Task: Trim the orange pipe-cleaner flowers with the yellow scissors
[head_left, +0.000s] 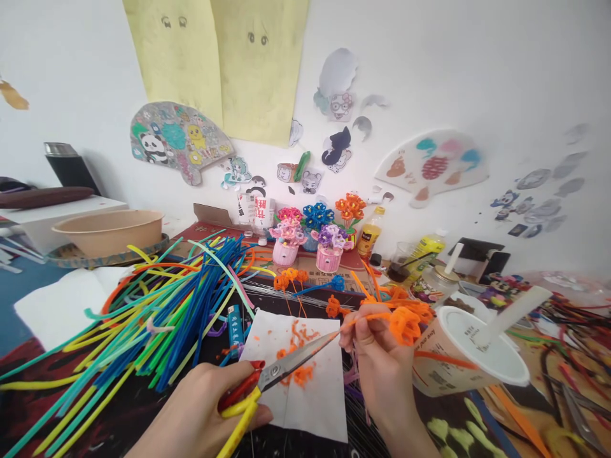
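At the left of the frame, a loose bundle of fuzzy pipe cleaners in blue, green, yellow and teal [191,318] lies fanned out. From the lower left of centre the left hand [210,394] comes in with its wrist low, fingers curled through the handles; its grip is closed around steel-bladed scissors with red and yellow handles [284,367], their points angled up to the right. Beneath the blades, at lower centre, a white paper sheet [317,407] bears scattered orange fuzz clippings [300,375].

Right of centre, the right hand [384,359] stands nearly upright, thumb and fingertips pinching an orange fuzzy-wire flower with a thin stem [405,326], bloom to the right, stem end toward the scissors. The blade tips meet that end; whether they are biting fuzz I cannot tell. The step in hand looks like trimming fuzz from the stem; a further snip would call for a steady pinch and blades laid shallowly along the wire. Farther right leans a white-lidded paper cup [442,375].
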`<state>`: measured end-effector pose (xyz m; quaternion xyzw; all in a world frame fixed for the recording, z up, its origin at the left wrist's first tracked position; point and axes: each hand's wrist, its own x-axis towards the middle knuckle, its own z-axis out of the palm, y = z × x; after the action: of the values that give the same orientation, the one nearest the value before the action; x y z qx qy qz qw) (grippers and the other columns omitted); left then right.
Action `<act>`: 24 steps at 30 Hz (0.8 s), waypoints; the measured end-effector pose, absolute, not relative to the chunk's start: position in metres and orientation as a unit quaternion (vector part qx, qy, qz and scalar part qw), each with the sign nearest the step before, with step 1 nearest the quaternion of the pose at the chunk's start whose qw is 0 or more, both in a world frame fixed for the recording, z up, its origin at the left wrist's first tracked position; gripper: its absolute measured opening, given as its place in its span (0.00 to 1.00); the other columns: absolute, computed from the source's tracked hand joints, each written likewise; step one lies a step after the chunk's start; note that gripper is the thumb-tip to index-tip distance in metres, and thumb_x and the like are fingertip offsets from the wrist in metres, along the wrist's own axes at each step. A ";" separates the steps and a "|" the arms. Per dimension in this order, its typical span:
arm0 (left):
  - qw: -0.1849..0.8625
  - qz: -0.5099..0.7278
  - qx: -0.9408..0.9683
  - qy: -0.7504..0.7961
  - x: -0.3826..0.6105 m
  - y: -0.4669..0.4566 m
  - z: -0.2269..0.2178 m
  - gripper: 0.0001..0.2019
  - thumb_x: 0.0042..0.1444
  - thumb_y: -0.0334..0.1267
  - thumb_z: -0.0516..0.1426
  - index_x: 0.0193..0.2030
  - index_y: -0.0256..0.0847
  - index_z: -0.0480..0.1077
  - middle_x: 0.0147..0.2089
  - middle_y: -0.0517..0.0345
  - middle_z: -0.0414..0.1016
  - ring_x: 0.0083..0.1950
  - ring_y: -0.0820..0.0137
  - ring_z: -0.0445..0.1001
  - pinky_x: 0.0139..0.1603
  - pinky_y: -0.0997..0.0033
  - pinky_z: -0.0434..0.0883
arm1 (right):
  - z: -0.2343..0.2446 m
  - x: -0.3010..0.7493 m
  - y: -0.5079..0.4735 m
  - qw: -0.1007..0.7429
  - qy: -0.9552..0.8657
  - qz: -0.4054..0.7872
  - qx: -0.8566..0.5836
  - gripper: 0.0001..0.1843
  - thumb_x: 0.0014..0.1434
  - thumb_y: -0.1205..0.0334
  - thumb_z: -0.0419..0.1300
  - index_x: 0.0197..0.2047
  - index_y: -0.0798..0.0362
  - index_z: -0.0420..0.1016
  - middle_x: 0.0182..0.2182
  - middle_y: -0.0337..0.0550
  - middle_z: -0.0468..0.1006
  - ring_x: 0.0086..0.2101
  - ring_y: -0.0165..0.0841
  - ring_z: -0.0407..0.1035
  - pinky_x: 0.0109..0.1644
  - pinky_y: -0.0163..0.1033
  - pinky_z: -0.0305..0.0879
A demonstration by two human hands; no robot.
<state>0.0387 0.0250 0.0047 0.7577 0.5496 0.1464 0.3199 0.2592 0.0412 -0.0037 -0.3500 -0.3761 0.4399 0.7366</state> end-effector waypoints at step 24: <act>0.307 0.200 0.708 0.604 0.036 0.025 -0.002 0.12 0.48 0.42 0.53 0.40 0.46 0.64 0.33 0.61 0.75 0.30 0.67 0.76 0.28 0.75 0.70 | -0.002 0.260 0.043 0.713 -0.374 0.434 -0.403 0.10 0.49 0.60 0.70 0.27 0.55 0.75 0.18 0.38 0.73 0.18 0.28 0.65 0.21 0.33 0.62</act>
<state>0.0359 0.0246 -0.0018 0.7078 0.6038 0.2003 0.3071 0.2599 0.0425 -0.0022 -0.4028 -0.3745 0.4344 0.7133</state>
